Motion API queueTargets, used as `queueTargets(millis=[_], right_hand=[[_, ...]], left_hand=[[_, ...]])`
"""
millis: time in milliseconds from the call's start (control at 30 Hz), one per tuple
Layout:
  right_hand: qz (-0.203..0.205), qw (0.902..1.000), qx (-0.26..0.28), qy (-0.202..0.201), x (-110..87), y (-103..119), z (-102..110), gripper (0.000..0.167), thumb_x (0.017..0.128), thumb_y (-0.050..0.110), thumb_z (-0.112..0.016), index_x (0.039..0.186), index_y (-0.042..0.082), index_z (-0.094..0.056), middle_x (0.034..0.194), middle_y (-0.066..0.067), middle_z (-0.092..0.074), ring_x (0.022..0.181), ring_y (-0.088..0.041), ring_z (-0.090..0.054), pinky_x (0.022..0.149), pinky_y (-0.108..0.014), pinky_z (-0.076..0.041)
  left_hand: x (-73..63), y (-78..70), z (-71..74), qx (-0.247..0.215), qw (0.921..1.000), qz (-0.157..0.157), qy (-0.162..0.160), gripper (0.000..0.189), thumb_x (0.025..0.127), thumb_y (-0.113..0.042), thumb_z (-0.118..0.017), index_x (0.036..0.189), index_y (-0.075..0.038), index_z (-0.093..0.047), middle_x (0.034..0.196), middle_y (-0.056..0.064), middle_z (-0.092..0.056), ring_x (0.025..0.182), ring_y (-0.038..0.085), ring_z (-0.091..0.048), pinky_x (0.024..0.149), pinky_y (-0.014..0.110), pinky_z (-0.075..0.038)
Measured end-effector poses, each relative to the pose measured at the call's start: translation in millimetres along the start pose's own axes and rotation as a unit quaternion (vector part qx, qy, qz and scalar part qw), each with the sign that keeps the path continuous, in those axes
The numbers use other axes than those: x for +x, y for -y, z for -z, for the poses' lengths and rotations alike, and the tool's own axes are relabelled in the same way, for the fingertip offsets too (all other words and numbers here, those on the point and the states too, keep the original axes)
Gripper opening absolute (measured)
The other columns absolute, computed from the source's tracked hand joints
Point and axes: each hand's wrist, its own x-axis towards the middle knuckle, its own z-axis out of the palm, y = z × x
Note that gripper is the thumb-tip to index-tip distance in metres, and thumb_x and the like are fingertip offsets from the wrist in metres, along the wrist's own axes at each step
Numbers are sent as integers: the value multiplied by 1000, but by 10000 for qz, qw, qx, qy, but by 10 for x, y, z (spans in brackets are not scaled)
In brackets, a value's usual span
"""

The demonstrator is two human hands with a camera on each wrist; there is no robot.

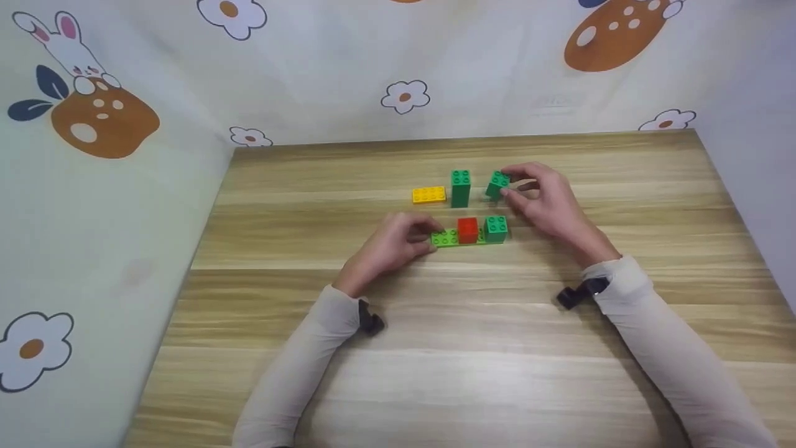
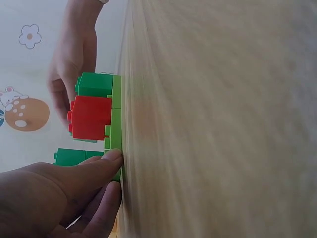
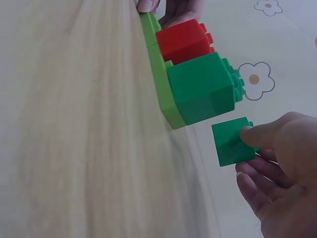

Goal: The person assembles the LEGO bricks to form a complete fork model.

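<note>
My left hand (image 1: 395, 244) pinches the left end of a low light green plate row (image 1: 444, 239) between thumb and fingers. A seam in the row shows in the left wrist view. A red brick (image 1: 467, 231) sits at its middle and a green brick (image 1: 495, 229) on its right end, with a small stretch of studs between them. Behind these, my right hand (image 1: 550, 199) holds another green brick (image 3: 229, 144) by its sides, slightly tilted and raised off the table. Its fingertips cover part of that brick.
A tall green stack (image 1: 460, 190) stands upright behind the red brick, left of the raised brick. Just left of the stack, a yellow plate (image 1: 428, 195) lies flat, studs up. The wooden table (image 1: 485, 373) meets patterned walls at the back and left, and a plain one at right.
</note>
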Motion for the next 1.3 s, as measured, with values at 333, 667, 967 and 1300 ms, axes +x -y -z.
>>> queueTargets(millis=[333,667,967,1300], right_hand=[[490,9982,140,-300,-41,186,3,37,99,17,-81,134,8,-74,129,-9,-76,117,-25,-71,99,-26,-61],[990,9940,324,-321,-88,312,-64,34,98,18,-82,131,11,-76,126,-6,-78,114,-22,-71,95,-21,-60],[1072,9934,410,39,-146,392,-167,34,100,24,-81,133,19,-76,128,1,-77,116,-17,-71,98,-25,-61],[1234,9910,440,279,-195,462,-251,35,99,21,-82,134,17,-75,129,1,-77,117,-15,-71,101,-44,-63]], left_hand=[[6,7,3,-173,9998,-23,52,34,94,-3,-82,128,-7,-77,128,6,-79,123,19,-76,111,36,-59],[10,26,-2,-159,9998,-126,44,34,94,-1,-81,128,-7,-77,128,6,-79,122,19,-76,110,34,-59],[4,25,1,-152,9996,-226,-3,33,94,0,-81,126,-7,-78,125,6,-80,119,18,-76,109,33,-60],[5,35,8,86,9998,-166,-52,31,94,-5,-82,125,-10,-78,124,4,-80,119,17,-76,111,35,-59]])
